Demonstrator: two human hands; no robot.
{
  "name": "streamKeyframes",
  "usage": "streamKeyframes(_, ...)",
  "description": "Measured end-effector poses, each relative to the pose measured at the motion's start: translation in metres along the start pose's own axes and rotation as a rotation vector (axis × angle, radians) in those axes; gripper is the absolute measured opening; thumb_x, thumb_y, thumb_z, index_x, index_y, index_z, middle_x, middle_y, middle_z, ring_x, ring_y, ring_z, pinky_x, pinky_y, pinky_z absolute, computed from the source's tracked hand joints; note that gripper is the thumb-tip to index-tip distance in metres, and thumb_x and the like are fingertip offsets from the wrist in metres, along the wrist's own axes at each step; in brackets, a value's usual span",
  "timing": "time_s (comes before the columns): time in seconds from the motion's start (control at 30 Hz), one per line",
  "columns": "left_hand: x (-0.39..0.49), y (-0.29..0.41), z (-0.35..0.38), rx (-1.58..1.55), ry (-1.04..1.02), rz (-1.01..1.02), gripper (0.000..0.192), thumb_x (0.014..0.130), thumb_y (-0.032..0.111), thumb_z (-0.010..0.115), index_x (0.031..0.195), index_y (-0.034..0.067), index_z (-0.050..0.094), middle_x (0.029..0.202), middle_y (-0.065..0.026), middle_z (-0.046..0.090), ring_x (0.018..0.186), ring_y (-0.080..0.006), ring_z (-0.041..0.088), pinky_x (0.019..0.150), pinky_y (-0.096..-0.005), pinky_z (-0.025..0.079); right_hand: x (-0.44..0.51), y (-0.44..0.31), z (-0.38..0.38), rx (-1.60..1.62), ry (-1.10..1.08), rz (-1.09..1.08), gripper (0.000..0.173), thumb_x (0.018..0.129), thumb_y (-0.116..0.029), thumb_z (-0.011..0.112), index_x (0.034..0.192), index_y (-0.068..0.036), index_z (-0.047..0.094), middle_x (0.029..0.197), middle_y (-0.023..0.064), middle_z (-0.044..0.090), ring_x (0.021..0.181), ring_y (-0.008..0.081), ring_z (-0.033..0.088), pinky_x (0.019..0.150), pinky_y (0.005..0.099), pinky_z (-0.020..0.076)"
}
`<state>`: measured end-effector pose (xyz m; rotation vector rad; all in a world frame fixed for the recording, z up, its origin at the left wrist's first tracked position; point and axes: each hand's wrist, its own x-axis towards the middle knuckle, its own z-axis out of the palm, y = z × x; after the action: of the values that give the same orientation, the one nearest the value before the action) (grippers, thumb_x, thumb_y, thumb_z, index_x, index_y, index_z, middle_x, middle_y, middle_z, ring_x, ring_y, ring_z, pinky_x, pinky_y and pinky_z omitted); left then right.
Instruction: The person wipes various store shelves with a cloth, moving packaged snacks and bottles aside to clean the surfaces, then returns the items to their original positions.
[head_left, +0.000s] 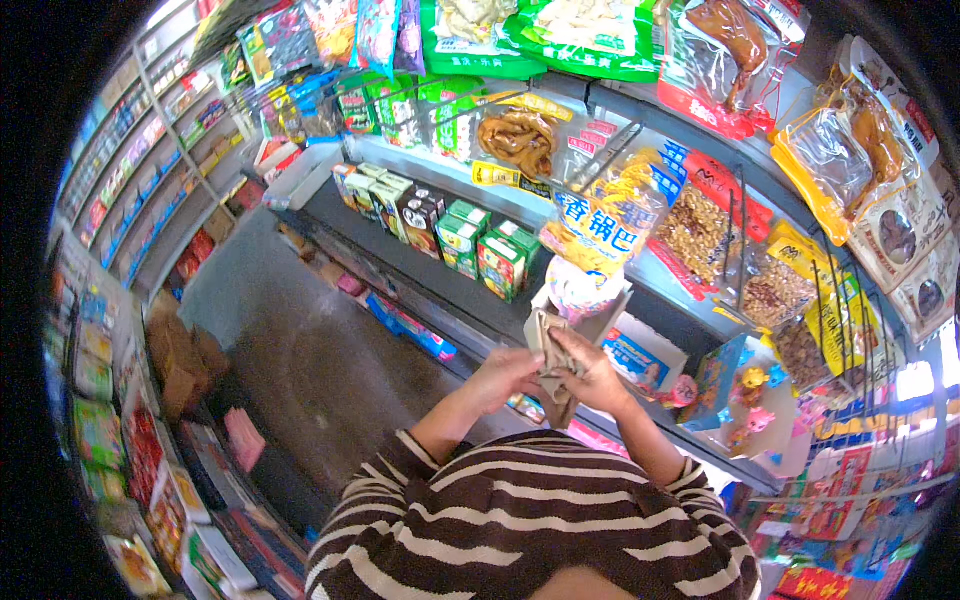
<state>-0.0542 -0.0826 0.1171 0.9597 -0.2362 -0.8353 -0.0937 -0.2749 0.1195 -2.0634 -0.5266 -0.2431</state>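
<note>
Both hands are close together in front of my body, at the shelf's front edge. My right hand (598, 373) grips a crumpled beige cloth (559, 360), its fingers spread over the upper part. From the other side, my left hand (504, 381), slightly blurred, has its fingertips on the same cloth. A loose end hangs below the hands. Just behind the cloth stands an open cardboard box (611, 319) with a white, colourful-patterned package (581, 289) in it. Part of the box is hidden by the cloth and my fingers.
Along the dark shelf (420, 274) stand several small cartons (506, 262). Bagged snacks (604, 225) hang from metal hooks above. Right of my hands are a blue-and-white box (637, 356) and a toy display box (731, 397). Brown cardboard (180, 360) lies across the aisle floor (330, 375).
</note>
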Motion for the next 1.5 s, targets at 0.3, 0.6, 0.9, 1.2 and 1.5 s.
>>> streamKeyframes(0.3, 0.013, 0.224, -0.096, 0.671, 0.085, 0.818, 0.037, 0.087, 0.005, 0.056, 0.123, 0.001, 0.05, 0.106, -0.0147, 0.061, 0.082, -0.0209, 0.064, 0.07, -0.031, 0.053, 0.182, -0.01, 0.023, 0.154, 0.6, 0.006, 0.051, 0.078, -0.001, 0.059, 0.127, -0.001, 0.047, 0.125, 0.0114, 0.054, 0.118, 0.0196, 0.046, 0.099, 0.0325, 0.0357)
streamKeyframes(0.6, 0.062, 0.312, -0.086, 0.855, -0.275, 0.876, 0.074, 0.071, 0.007, 0.075, 0.134, 0.0, 0.037, 0.129, -0.0175, 0.046, 0.105, -0.021, 0.055, 0.085, -0.0342, 0.047, 0.331, -0.026, -0.018, -0.051, 0.911, -0.071, 0.039, 0.075, 0.0, 0.057, 0.114, 0.002, 0.054, 0.114, 0.0195, 0.056, 0.101, 0.0267, 0.056, 0.088, 0.0343, 0.0431)
streamKeyframes(0.9, 0.072, 0.294, -0.093, 0.587, -0.467, 0.971, 0.055, 0.08, 0.017, 0.069, 0.122, -0.01, 0.047, 0.121, -0.0175, 0.051, 0.108, -0.0215, 0.051, 0.094, -0.0304, 0.038, 0.263, -0.099, 0.031, -0.661, 0.718, -0.453, 0.044, 0.068, 0.001, 0.058, 0.111, -0.004, 0.055, 0.123, 0.0292, 0.043, 0.1, 0.0431, 0.052, 0.082, 0.0443, 0.0471)
streamKeyframes(1.2, 0.086, 0.316, -0.122, 0.498, -0.607, 0.725, 0.049, 0.083, 0.021, 0.062, 0.12, -0.008, 0.049, 0.125, -0.0211, 0.047, 0.107, -0.0346, 0.055, 0.085, -0.0416, 0.05, 0.29, -0.104, -0.006, -0.728, 0.816, -0.31, 0.04, 0.067, 0.003, 0.058, 0.106, -0.004, 0.059, 0.116, 0.0259, 0.05, 0.097, 0.0403, 0.056, 0.078, 0.0424, 0.0496)
streamKeyframes(1.5, 0.183, 0.359, -0.11, -0.375, -0.371, 0.39, 0.028, 0.084, 0.031, 0.058, 0.102, 0.009, 0.059, 0.114, -0.0159, 0.057, 0.11, -0.0398, 0.048, 0.093, -0.0556, 0.039, 0.393, -0.177, -0.059, -1.081, 1.196, -0.762, 0.038, 0.062, -0.008, 0.062, 0.1, -0.008, 0.063, 0.12, 0.0254, 0.049, 0.099, 0.0357, 0.051, 0.08, 0.0406, 0.0449)
